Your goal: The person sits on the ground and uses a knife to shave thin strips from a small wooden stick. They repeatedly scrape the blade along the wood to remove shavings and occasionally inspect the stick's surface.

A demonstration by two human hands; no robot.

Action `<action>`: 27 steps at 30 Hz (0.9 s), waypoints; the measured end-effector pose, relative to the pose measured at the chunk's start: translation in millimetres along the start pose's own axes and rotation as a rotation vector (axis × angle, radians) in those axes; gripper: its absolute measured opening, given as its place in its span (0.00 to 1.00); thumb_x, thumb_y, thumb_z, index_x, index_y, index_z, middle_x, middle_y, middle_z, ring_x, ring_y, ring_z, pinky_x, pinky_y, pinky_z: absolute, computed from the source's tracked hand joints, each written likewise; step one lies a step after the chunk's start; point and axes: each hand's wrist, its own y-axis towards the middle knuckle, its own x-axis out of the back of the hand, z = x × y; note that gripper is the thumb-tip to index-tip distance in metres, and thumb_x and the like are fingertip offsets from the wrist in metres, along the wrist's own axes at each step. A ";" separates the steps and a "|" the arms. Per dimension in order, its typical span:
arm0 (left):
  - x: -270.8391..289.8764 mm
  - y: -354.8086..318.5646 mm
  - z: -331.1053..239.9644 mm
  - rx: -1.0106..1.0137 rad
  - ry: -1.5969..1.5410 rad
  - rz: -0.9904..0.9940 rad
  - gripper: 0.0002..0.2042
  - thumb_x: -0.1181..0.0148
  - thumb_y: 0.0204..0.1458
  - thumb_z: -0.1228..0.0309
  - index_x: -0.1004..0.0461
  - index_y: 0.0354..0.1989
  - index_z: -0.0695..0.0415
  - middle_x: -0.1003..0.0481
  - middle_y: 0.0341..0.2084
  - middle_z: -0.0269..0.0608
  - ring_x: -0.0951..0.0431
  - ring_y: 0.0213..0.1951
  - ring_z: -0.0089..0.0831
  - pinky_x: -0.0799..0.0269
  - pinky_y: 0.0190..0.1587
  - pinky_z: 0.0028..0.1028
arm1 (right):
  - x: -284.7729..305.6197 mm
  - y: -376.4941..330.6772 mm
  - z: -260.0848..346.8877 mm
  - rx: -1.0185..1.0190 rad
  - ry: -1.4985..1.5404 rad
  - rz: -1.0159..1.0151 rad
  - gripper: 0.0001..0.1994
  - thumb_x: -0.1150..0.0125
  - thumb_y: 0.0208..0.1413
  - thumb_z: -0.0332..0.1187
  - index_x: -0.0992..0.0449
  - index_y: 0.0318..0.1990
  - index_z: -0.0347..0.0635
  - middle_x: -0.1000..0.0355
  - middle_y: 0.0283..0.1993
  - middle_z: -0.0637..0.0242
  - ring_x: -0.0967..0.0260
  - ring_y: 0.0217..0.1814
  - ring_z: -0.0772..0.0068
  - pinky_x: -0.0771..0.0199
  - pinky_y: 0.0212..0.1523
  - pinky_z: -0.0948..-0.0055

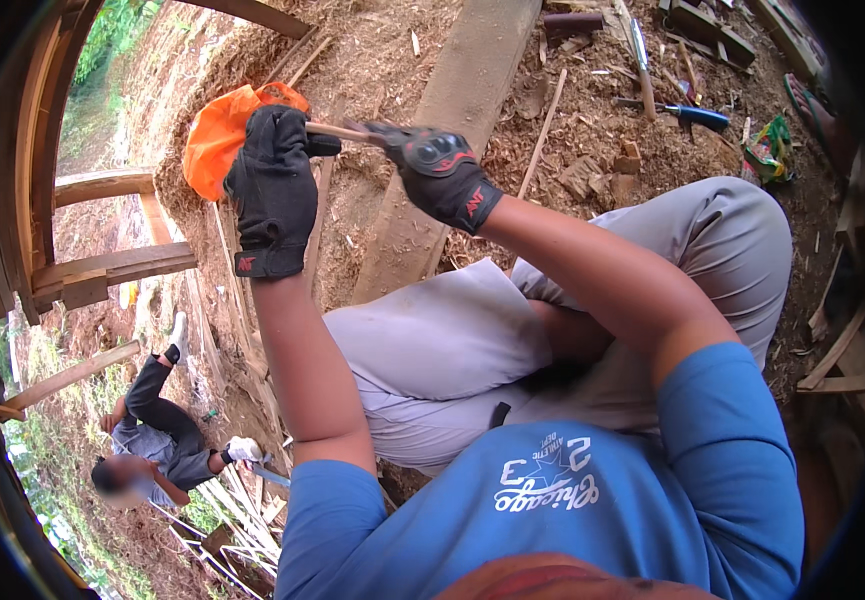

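Note:
Both my hands wear black gloves with red marks. My left hand (270, 190) is closed around one end of a thin wooden stick (340, 131), its thumb sticking out to the right just below it. My right hand (437, 168) meets the stick's other end; its fingers are wrapped over it and slightly smeared by motion. Whether those fingers also hold a small tool is hidden. Directly behind my left hand sits a bright orange cloth or bag (214, 140), partly covered by the glove. My legs in grey trousers are folded beneath my arms.
A wide plank (472, 90) lies across ground covered with wood shavings. At the upper right are a long-bladed tool (640, 55), a blue-handled tool (702, 117) and a green packet (772, 148). Wooden beams (112, 268) stand at left. Another person (167, 430) sits near pale strips (232, 525).

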 end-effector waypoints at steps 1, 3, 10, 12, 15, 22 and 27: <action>-5.4 6.5 -2.2 0.068 -0.117 0.020 0.14 0.51 0.74 0.62 0.25 0.43 0.60 0.17 0.31 0.45 0.13 0.33 0.35 0.21 0.38 0.33 | -5.2 -11.2 -35.1 -0.231 -0.034 0.219 0.27 0.53 0.60 0.22 0.25 0.66 0.53 0.21 0.59 0.57 0.20 0.54 0.51 0.20 0.54 0.53; -10.1 3.4 11.3 0.131 -0.184 0.045 0.14 0.51 0.74 0.63 0.25 0.44 0.60 0.17 0.31 0.45 0.12 0.33 0.35 0.20 0.39 0.32 | -4.1 -5.5 -19.1 -0.133 -0.039 0.121 0.28 0.53 0.61 0.22 0.27 0.68 0.53 0.22 0.61 0.56 0.20 0.56 0.51 0.20 0.56 0.54; 2.0 -0.7 7.0 0.108 -0.021 0.044 0.14 0.51 0.74 0.62 0.25 0.44 0.60 0.16 0.29 0.43 0.12 0.33 0.36 0.20 0.39 0.32 | 6.2 -6.7 -12.2 -0.314 -0.095 0.319 0.28 0.54 0.63 0.23 0.28 0.70 0.52 0.25 0.66 0.56 0.21 0.60 0.51 0.20 0.59 0.56; 3.4 2.3 2.4 0.092 -0.011 0.066 0.14 0.51 0.74 0.60 0.25 0.45 0.58 0.16 0.26 0.40 0.14 0.32 0.34 0.22 0.39 0.34 | 6.3 -7.2 -13.1 -0.232 -0.109 0.275 0.27 0.54 0.62 0.23 0.27 0.68 0.51 0.25 0.66 0.56 0.21 0.59 0.51 0.20 0.59 0.56; 9.4 -0.7 5.4 0.007 0.069 0.084 0.14 0.52 0.74 0.59 0.25 0.43 0.55 0.18 0.23 0.36 0.17 0.28 0.32 0.25 0.39 0.35 | 14.8 5.1 21.3 0.005 -0.051 0.049 0.28 0.54 0.62 0.22 0.28 0.69 0.49 0.23 0.63 0.56 0.21 0.59 0.52 0.20 0.59 0.56; 11.4 0.7 16.3 -0.076 0.201 0.062 0.13 0.49 0.72 0.61 0.24 0.39 0.55 0.23 0.19 0.35 0.21 0.23 0.31 0.28 0.33 0.34 | -5.3 -9.8 -2.2 -0.101 -0.126 0.071 0.26 0.54 0.64 0.25 0.29 0.70 0.46 0.19 0.57 0.56 0.19 0.56 0.56 0.20 0.58 0.57; 9.4 -0.1 7.7 -0.049 0.169 0.068 0.10 0.44 0.69 0.63 0.20 0.41 0.53 0.20 0.29 0.41 0.19 0.33 0.43 0.25 0.39 0.40 | -8.5 -16.0 -14.5 -0.074 -0.138 0.050 0.26 0.52 0.62 0.24 0.27 0.68 0.46 0.21 0.58 0.52 0.19 0.55 0.55 0.19 0.57 0.57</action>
